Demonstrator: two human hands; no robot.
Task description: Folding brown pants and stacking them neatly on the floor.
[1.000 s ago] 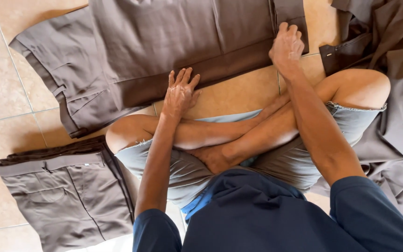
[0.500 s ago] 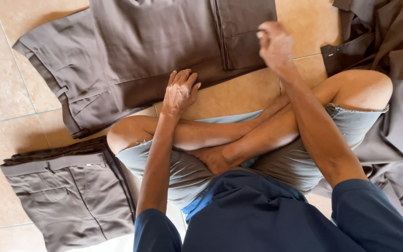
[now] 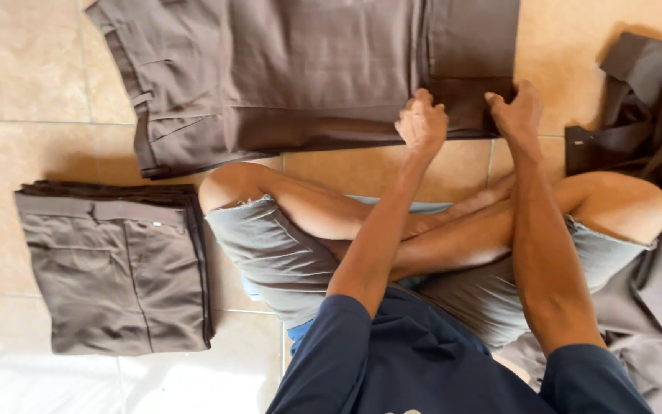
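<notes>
Closest to us we see our own dark blue shirt (image 3: 453, 368) and, just past it, our crossed bare legs in frayed grey shorts (image 3: 270, 253), folded on the tan tiled floor (image 3: 24, 69). From there both forearms reach forward over the shins. Our left hand (image 3: 421, 123) is curled into a loose fist with its knuckles up, pinching the near edge of the brown trousers (image 3: 308, 69) that lie spread flat on the tiles ahead of our knees. Our right hand (image 3: 516, 111) sits just beside it, a little further along the same edge, fingers bent down and closed on the cloth at the leg end, where a darker folded cuff shows. The trousers stretch sideways across the top of the view, waistband and belt loops toward our left, legs running toward our right, with the near hem touching both hands. On our left, level with our knee and well apart from the hands, a folded stack of grey-brown trousers (image 3: 116, 268) rests squarely on the floor, waistband uppermost. On our right, beside the other knee, a loose heap of brown and grey garments (image 3: 645, 153) lies crumpled, part of it trailing down along our thigh to the near edge.
</notes>
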